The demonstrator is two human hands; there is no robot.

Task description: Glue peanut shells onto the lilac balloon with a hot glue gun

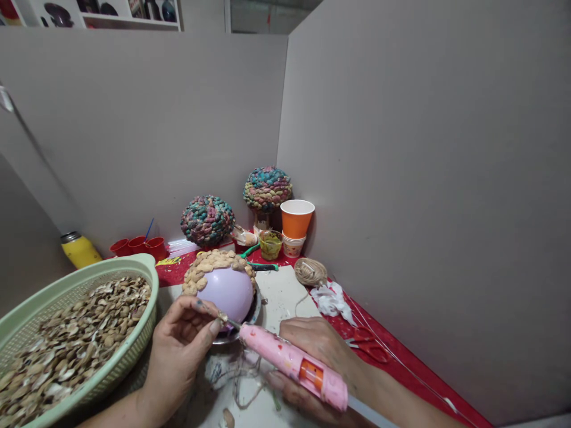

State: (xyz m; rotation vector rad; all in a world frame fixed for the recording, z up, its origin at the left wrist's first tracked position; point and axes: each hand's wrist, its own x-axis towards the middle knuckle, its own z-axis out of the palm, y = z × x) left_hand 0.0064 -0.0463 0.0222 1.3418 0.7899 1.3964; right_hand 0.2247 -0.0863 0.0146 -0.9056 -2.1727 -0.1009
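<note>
The fingers (190, 304) of the left hand (182, 336) are pinched together on a small shell (222, 317). The right hand (316, 339) has its fingers wrapped tight around a pink glue gun (285, 359). The thin tip of the gun is right by the shell, but I cannot tell if they touch. A clear glue stick (370, 413) pokes out of its back end.

Under the hands is a pale board (283, 294) with loose string on it. On the left is a big green basket (145, 264) with lots of shells in it. Just past the left hand, a purple balloon (227, 291) sits in a shiny bowl (257, 310). Shells cover its top and part of its sides, and the front is bare.

To the right, red scissors (375, 351) lie on the red bench (401, 374). A white wad (332, 299) and a ball of twine (311, 272) are near them.

Farther back are a yellow bottle (82, 251), red cups (156, 246), pliers (265, 267) with green handles, and a glass (270, 245). An orange cup (297, 221) is stacked on a white one. Two bumpy, colorful balls (207, 221) are by the gray wall (178, 119). High up behind it is a white shelf (129, 24).
</note>
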